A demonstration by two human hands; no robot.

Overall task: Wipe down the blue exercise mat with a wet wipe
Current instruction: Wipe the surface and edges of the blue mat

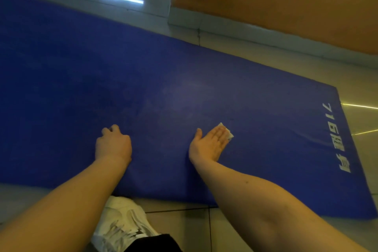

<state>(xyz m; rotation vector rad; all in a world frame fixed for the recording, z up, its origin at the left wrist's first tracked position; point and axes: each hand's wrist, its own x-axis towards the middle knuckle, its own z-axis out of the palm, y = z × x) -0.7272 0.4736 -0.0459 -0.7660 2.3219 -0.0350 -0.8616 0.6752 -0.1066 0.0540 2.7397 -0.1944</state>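
The blue mat lies flat on the tiled floor. On its near right part, the wipe sits under the straight, pressing fingers of the right hand. The left hand is clenched, seemingly empty, and braces on the mat. Flat, even pressure and overlapping strokes toward the white lettering should serve best.

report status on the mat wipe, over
Right hand flat, pressing wet wipe onto blue mat. Left hand curled, resting on mat. White shoe at near edge, clear of the wipe.
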